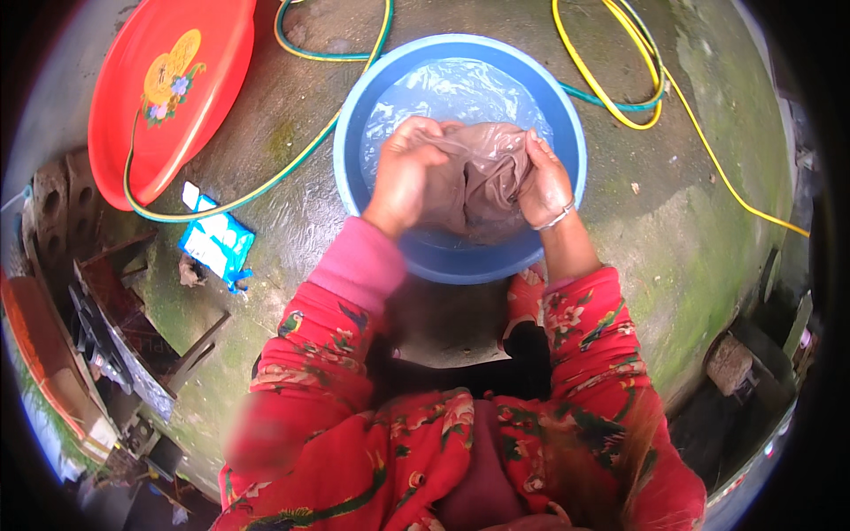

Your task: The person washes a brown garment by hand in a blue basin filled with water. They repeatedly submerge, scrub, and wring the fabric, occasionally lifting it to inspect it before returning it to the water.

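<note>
A wet, greyish-brown cloth [488, 169] is bunched between my two hands over a round blue plastic basin [458, 265]. Cloudy water [458, 83] fills part of the basin, and the cloth's lower part hangs at its surface. My left hand [405, 169] grips the cloth's left side, thumb on top. On the right side, my right hand [546, 179] holds the cloth's edge with the thumb at its upper corner; a silver-coloured bangle is on that wrist. Some fingers of both hands are hidden behind the cloth.
A red plastic basin [219, 86] with a printed pattern leans at the upper left, a yellow-green hose [292, 174] running over its rim. More hose [647, 56] coils at the upper right. A blue packet [219, 240] lies on the wet concrete. Hollow blocks [56, 199] stand at the far left.
</note>
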`<state>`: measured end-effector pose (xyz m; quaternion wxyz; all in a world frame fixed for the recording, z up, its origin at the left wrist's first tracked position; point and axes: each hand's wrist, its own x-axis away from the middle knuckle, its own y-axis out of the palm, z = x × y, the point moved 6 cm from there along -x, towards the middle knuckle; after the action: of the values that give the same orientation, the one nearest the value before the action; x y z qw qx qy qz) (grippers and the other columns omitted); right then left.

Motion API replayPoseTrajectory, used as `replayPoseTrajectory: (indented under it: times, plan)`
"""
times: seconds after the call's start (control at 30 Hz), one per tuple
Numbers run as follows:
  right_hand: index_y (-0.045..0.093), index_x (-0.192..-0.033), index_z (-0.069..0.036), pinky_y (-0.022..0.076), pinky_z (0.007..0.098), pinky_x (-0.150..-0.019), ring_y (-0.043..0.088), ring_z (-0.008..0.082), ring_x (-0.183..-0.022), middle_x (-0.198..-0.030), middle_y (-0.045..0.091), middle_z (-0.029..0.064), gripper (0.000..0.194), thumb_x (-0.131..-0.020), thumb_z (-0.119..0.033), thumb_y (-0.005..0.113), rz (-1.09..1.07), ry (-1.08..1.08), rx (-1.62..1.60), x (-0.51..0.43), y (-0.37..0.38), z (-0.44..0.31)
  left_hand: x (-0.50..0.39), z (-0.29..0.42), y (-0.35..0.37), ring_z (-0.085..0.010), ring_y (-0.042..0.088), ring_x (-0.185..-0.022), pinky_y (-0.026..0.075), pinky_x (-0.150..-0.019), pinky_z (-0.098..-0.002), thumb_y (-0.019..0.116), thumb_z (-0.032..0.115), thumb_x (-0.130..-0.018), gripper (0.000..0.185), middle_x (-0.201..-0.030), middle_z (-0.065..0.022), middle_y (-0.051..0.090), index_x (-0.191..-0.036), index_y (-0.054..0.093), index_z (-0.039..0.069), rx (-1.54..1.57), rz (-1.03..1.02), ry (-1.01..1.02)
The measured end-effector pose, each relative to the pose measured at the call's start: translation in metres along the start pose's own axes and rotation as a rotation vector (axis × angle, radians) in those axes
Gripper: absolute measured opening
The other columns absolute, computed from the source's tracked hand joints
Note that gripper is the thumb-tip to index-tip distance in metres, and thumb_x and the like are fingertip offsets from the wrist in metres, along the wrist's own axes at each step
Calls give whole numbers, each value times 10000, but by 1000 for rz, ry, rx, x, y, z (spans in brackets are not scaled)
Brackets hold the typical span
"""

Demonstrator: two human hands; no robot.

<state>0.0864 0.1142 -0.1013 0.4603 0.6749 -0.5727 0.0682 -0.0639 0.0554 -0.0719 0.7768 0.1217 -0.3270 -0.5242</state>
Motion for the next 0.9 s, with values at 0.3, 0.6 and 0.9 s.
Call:
replayPoseTrajectory:
  times: [0.3, 0.6, 0.9]
  plan:
    - [496, -1006, -20, 442, 310, -751, 550, 219, -851, -958, 558, 102, 476, -863, -447, 341, 20, 111, -39, 53, 35, 25, 48, 6, 68, -296, 461, -968, 364, -822, -358, 527, 107, -751, 202, -1053, -146, 456, -938, 509, 32, -868, -39, 685]
    - [532, -880, 0, 409, 248, -654, 500, 114, -718, -805, 550, 49, 190, -834, -175, 475, -32, -145, 386, 71, 51, 25, -2, -18, 1, -170, 528, -726, 422, -678, -286, 434, 259, -864, 300, -795, -106, 584, -880, 526, -26, -677, 142, 22]
    - [457, -1130, -146, 343, 337, -863, 407, 263, -1047, -1191, 383, 140, 446, -715, -212, 606, -23, -435, 1344, -1, -4, 17, -23, -16, -72, -321, 501, -972, 374, -832, -383, 467, 316, -821, 478, -1036, -196, 517, -1211, 343, 70, -1045, 365, 86]
